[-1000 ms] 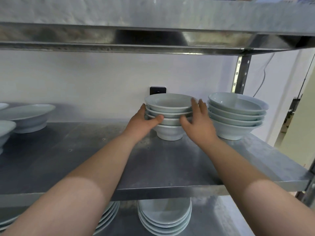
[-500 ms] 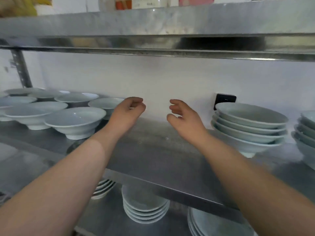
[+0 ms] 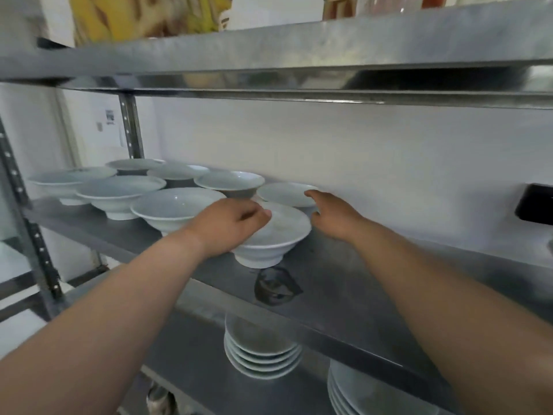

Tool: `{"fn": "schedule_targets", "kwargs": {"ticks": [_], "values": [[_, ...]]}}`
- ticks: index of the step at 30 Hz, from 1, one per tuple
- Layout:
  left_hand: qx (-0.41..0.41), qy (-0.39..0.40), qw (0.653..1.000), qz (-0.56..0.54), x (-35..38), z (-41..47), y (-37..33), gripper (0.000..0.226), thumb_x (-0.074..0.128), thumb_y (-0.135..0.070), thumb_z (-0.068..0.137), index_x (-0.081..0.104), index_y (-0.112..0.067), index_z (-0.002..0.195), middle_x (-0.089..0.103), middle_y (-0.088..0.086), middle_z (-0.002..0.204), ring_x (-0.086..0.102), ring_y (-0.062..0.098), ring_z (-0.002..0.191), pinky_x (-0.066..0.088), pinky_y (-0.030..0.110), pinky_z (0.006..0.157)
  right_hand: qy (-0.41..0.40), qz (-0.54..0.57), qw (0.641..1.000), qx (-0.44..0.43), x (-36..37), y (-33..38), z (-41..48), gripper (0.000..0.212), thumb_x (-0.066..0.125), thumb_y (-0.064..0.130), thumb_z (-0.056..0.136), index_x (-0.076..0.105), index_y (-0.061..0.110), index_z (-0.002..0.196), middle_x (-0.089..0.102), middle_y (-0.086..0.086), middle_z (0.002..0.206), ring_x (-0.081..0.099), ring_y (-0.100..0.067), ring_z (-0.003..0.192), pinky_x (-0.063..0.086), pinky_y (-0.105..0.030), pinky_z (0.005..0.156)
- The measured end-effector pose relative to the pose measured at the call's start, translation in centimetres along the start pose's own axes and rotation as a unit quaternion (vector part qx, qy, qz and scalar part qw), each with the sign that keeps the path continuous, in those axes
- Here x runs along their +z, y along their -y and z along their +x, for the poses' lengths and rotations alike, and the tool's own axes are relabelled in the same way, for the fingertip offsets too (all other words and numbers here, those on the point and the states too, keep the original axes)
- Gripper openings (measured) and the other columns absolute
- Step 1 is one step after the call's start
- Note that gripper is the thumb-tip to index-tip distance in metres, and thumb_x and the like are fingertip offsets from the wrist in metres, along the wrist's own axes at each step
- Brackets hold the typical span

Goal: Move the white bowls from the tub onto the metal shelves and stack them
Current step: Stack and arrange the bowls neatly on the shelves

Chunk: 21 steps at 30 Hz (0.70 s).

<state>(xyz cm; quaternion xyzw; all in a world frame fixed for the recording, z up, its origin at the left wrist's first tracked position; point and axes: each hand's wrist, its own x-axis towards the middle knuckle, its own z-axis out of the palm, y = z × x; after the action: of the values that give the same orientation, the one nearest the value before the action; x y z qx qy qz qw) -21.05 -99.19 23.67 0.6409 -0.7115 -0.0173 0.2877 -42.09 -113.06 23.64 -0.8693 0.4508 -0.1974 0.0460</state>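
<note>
Eight single white bowls on the middle metal shelf (image 3: 344,283), two hands among them.
The left hand (image 3: 230,226) grips the nearest bowl (image 3: 278,235) at its 9 o'clock rim. The right hand (image 3: 335,214), fingers stretched, touches the rear bowl (image 3: 284,193) at 1 o'clock. The six other bowls (image 3: 119,193) spread toward 10 o'clock.
</note>
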Motion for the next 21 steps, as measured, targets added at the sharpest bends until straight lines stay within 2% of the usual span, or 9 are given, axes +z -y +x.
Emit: {"fn": "schedule_targets", "kwargs": {"ticks": [2,4,7,9,11,15,17,19,21], "values": [[0.035,0.047,0.997,0.05,0.1,0.2,0.9,0.07,0.025,-0.076,0.084,0.064,-0.018,0.088,0.066,-0.002,0.082,0.061,0.013,0.082,0.05,0.041,0.081,0.042,-0.043,0.998,0.013,0.6,-0.5,1.5,0.065,0.051,0.013,0.094,0.026,0.019,0.153,0.03,-0.012,0.156,0.036,-0.028,0.139,0.032,-0.032,0.109],[0.064,0.072,0.993,0.073,0.5,0.2,1.3,0.068,0.025,-0.077,0.084,0.056,-0.016,0.077,0.058,-0.001,0.071,0.056,0.013,0.072,0.05,0.042,0.074,0.069,-0.068,0.995,0.016,1.3,-1.4,2.5,0.061,0.051,0.012,0.093,0.034,0.024,0.15,0.035,-0.011,0.154,0.041,-0.029,0.135,0.035,-0.033,0.105],[0.092,0.083,0.989,0.076,1.1,0.0,1.9,0.064,0.031,-0.074,0.086,0.042,-0.014,0.067,0.047,0.004,0.063,0.047,0.014,0.059,0.044,0.039,0.062,0.037,-0.092,0.995,-0.018,2.2,-2.7,3.7,0.025,0.054,0.022,0.09,0.06,0.032,0.113,0.061,-0.002,0.122,0.058,-0.023,0.104,0.045,-0.032,0.08],[0.126,0.09,0.986,0.067,1.3,0.1,2.2,0.061,0.038,-0.071,0.088,0.041,-0.015,0.064,0.044,0.004,0.061,0.043,0.014,0.056,0.04,0.037,0.058,0.014,-0.111,0.994,-0.015,2.0,-3.6,3.7,0.007,0.055,0.029,0.09,0.06,0.03,0.095,0.059,0.002,0.1,0.058,-0.023,0.094,0.041,-0.032,0.072],[0.148,0.094,0.983,0.047,1.5,0.7,2.5,0.06,0.042,-0.071,0.085,0.045,-0.015,0.063,0.046,0.005,0.062,0.045,0.016,0.057,0.042,0.04,0.059,0.002,-0.137,0.991,0.002,1.1,-4.6,2.3,0.008,0.052,0.03,0.093,0.057,0.029,0.087,0.054,0.002,0.091,0.057,-0.023,0.088,0.041,-0.033,0.069],[0.155,0.106,0.982,0.034,2.4,2.4,2.1,0.063,0.041,-0.077,0.075,0.063,-0.018,0.071,0.061,0.0,0.069,0.057,0.014,0.066,0.046,0.037,0.065,0.012,-0.17,0.984,0.048,-1.4,-7.6,-3.3,0.013,0.044,0.026,0.097,0.048,0.029,0.085,0.049,0.003,0.087,0.05,-0.02,0.082,0.043,-0.034,0.069],[0.171,0.102,0.98,0.029,3.5,3.6,1.3,0.059,0.041,-0.076,0.076,0.055,-0.02,0.063,0.052,0.0,0.062,0.048,0.011,0.056,0.039,0.032,0.058,0.026,-0.193,0.978,0.072,-2.8,-8.6,-6.7,0.014,0.042,0.022,0.097,0.044,0.028,0.085,0.047,0.005,0.083,0.05,-0.019,0.081,0.042,-0.034,0.069],[0.19,0.09,0.977,0.034,4.7,4.9,0.1,0.062,0.038,-0.075,0.079,0.047,-0.017,0.06,0.044,0.003,0.058,0.042,0.012,0.052,0.035,0.036,0.056,0.037,-0.205,0.974,0.093,-4.1,-8.9,-10.2,0.015,0.043,0.018,0.096,0.042,0.03,0.086,0.045,0.007,0.081,0.051,-0.019,0.081,0.043,-0.034,0.069],[0.195,0.069,0.977,0.055,6.3,6.1,-1.3,0.065,0.033,-0.076,0.079,0.054,-0.017,0.065,0.051,0.002,0.061,0.05,0.012,0.056,0.041,0.04,0.059,0.027,-0.218,0.969,0.113,-5.0,-8.8,-13.5,0.01,0.044,0.019,0.096,0.046,0.029,0.095,0.05,0.006,0.087,0.055,-0.021,0.086,0.047,-0.034,0.072]]}}
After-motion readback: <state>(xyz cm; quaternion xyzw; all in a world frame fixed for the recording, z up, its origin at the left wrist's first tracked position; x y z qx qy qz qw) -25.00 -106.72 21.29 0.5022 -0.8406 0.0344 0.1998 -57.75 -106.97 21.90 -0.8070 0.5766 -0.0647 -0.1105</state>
